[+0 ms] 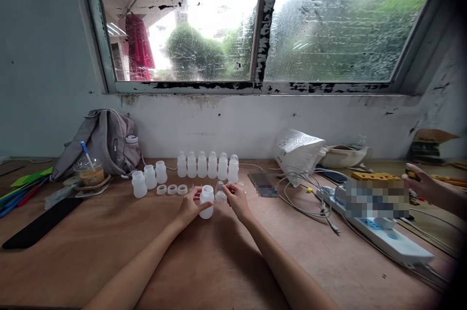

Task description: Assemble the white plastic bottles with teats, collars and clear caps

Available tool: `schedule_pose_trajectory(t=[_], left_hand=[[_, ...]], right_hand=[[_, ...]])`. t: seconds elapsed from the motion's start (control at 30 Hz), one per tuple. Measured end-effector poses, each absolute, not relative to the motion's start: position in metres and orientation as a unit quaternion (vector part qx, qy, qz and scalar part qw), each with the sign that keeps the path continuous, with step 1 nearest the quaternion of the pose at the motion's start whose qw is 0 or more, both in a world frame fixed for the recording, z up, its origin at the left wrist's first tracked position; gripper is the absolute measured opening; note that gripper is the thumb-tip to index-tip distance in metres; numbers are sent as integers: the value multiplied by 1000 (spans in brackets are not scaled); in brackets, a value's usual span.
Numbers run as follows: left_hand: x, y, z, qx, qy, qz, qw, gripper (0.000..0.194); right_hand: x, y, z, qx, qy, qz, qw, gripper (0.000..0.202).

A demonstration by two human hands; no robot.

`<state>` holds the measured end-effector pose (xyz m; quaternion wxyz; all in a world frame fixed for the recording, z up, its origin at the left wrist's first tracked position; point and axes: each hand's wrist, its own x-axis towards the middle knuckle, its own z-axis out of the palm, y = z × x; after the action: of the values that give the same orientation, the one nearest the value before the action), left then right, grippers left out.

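Note:
My left hand (192, 207) is wrapped round a frosted white bottle (206, 205) with an open top, upright in front of me. Just to its right, my right hand (236, 199) pinches a small clear cap (220, 192). Behind the hands, several capped bottles (202, 164) stand in a row near the wall. Three uncapped bottles (149, 177) stand in a slanting line at the left. Between them and my left hand lie white rings (172, 189) in a row. Part of the area behind my fingers is hidden.
At the left are a grey backpack (105, 142), an iced drink (89, 173) and a black strip (43, 223). To the right lie tangled cables (299, 203), a white bag (297, 152) and a power strip (386, 237). Another person's hand (425, 183) reaches in at the far right.

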<state>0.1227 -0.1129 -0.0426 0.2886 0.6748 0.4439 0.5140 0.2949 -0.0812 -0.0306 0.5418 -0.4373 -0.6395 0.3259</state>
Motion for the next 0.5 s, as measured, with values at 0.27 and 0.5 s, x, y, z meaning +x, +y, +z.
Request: schedule_pose_trajectory(t=[0.27,0.5], left_hand=[[110,-125,-31,752,452,468,103,42],[86,-119,-9,779,447,436,-49,23]], right_hand=[[288,-87,-31,-427,-691,303,499,28],[287,-87,-35,-429,-721,267,475,21]])
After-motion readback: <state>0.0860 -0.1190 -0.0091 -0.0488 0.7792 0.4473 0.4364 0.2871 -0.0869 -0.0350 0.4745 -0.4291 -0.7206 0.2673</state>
